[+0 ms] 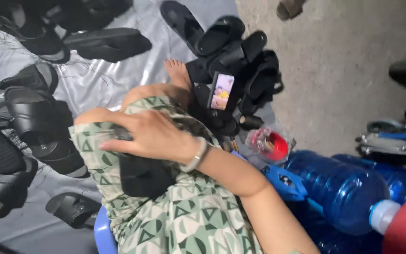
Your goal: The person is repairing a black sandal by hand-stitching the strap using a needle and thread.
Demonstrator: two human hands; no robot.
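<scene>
While the right hand (pixel 153 134) lay spread over a black sandal (pixel 139 174) on the person's lap, gripping nothing firmly, the left hand stayed unseen; the sandal seemed liable to slide toward the blue bottle (pixel 339 188) beside it.

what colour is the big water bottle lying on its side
Blue, with a pale cap; the big water bottle shows best in the head view.

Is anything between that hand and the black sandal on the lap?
Nothing visible. The right hand already lies flat on top of the black sandal, which rests on the lap in green patterned cloth. The left hand is out of view.
</scene>
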